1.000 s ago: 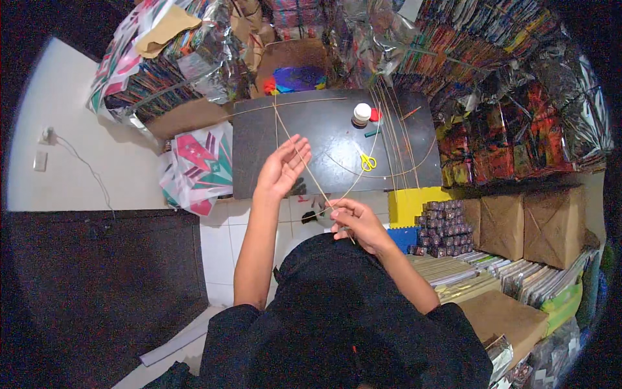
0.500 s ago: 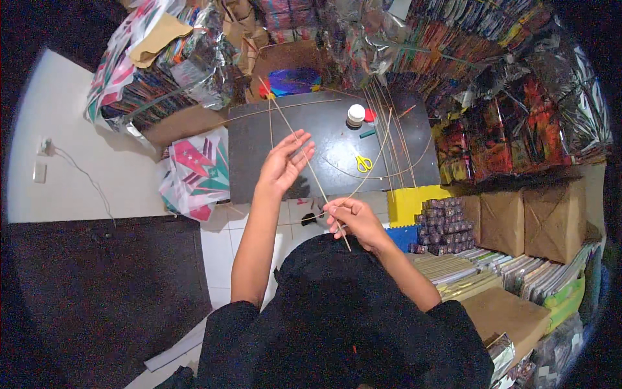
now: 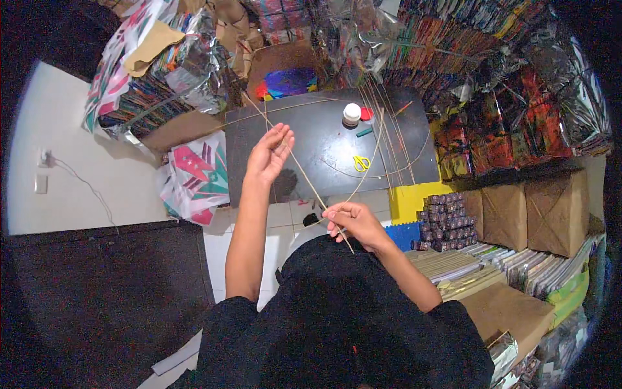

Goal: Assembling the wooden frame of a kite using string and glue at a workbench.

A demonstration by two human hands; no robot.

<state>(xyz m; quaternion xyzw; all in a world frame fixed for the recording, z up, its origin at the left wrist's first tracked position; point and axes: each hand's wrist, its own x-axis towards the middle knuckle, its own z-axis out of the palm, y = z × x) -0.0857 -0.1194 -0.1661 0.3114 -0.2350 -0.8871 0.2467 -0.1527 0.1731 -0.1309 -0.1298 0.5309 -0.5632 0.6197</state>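
Observation:
A long, thin bamboo stick (image 3: 304, 175) slants from the far left of the table down toward my lap. Near its upper part, my left hand (image 3: 271, 154) has its fingers curled about it, palm turned up. My right hand (image 3: 354, 222) pinches the stick near its lower end, where a thin curved strip (image 3: 360, 185) meets it. The lower tip pokes out below my right fingers, over my dark clothing. On the dark table (image 3: 304, 123) beyond lie yellow-handled scissors (image 3: 361, 163), a white-capped jar (image 3: 351, 113), a small green piece (image 3: 364, 132) and several more thin sticks (image 3: 395, 142).
Red, white and green printed sheets (image 3: 197, 172) hang at the table's left. Stacked small dark boxes (image 3: 447, 222) and brown paper-wrapped parcels (image 3: 554, 211) stand at the right. Tall bundles of colourful sheets (image 3: 479, 39) rise behind. A dark panel (image 3: 97, 292) is at the left.
My left hand has shifted slightly left and up along the stick, and its fingers have curled in more. The right hand keeps its pinch nearly in place. The whole view has moved a little.

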